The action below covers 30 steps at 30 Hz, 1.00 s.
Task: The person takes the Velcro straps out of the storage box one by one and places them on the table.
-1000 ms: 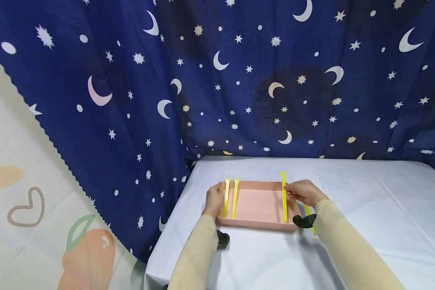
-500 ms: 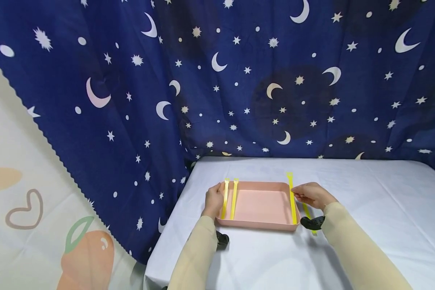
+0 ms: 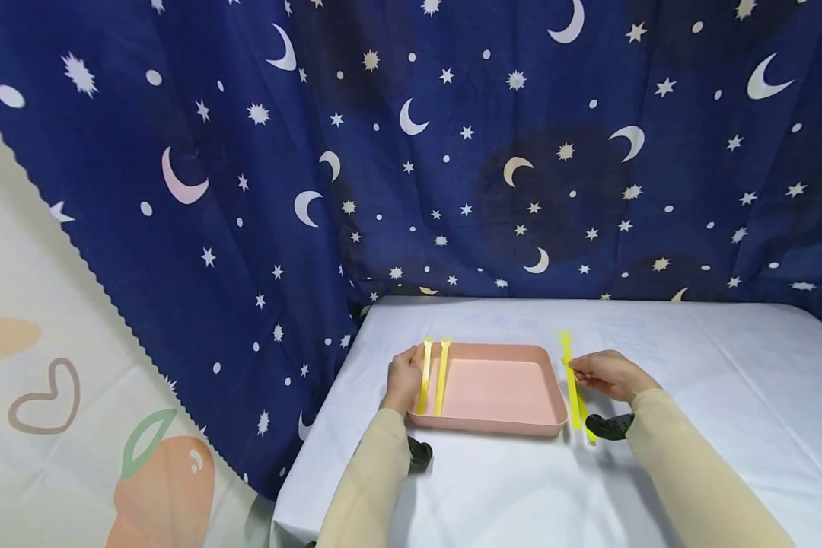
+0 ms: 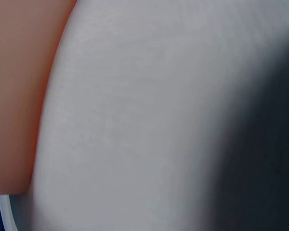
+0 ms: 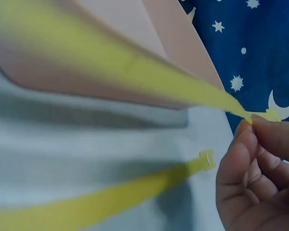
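My left hand [image 3: 404,379] grips the left side of a shallow pink tray [image 3: 500,384]. Two yellow cable straps lie in that side: one strap [image 3: 425,380] beside the hand, a second strap [image 3: 441,380] just right of it, their slotted heads at the far rim. Between thumb and forefinger, my right hand [image 3: 611,374] pinches another yellow strap [image 5: 144,72] near its head, just right of the tray. Beneath it a further strap [image 5: 111,197] lies on the white cloth. The left wrist view catches only the tray's side [image 4: 19,96], with the hand out of sight.
The table wears a white cloth [image 3: 712,396] that extends to the right and in front of the tray. A dark blue curtain [image 3: 452,190] with moons and stars hangs behind. Each wrist carries a black device, such as the right one [image 3: 610,427].
My right hand has moved right with the pinched strap, from over the tray's right end to outside it, above the strap on the cloth. The left hand and tray stay put.
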Each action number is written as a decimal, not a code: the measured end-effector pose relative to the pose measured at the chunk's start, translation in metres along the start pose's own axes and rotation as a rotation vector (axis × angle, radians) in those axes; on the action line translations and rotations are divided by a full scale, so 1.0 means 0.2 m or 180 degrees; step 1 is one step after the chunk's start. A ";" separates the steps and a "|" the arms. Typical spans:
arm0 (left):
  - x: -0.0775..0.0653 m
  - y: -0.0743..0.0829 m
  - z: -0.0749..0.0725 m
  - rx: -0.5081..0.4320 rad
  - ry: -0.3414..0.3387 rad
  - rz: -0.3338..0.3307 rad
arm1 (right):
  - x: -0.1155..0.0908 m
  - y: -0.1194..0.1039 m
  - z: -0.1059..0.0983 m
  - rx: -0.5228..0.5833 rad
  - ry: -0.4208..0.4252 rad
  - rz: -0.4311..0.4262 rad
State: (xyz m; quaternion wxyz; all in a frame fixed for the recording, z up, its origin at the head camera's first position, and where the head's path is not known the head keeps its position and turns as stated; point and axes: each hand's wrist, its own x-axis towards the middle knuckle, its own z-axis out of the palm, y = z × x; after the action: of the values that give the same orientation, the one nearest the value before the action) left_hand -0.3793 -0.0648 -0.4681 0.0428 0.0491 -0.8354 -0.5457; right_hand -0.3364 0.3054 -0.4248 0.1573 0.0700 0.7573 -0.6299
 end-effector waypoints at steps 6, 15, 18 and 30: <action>0.00 0.00 0.00 -0.0090 -0.0069 -0.0035 | -0.01 0.03 -0.07 -0.0070 0.0049 0.0053; 0.01 -0.01 0.00 0.0027 -0.0040 0.0003 | -0.02 0.06 -0.14 -0.0228 0.0077 0.0256; 0.01 0.00 -0.01 0.0024 -0.0031 0.0012 | -0.02 0.07 -0.15 -0.0327 0.0104 0.0286; 0.01 0.00 -0.01 0.0064 -0.0042 0.0049 | 0.00 0.14 -0.17 -0.0511 0.0074 0.0142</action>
State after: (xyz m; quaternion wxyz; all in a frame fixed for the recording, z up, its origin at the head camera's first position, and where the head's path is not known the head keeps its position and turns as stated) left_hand -0.3816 -0.0664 -0.4671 0.0410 0.0395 -0.8415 -0.5373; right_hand -0.3337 0.3438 -0.4460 0.1676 0.0814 0.8054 -0.5627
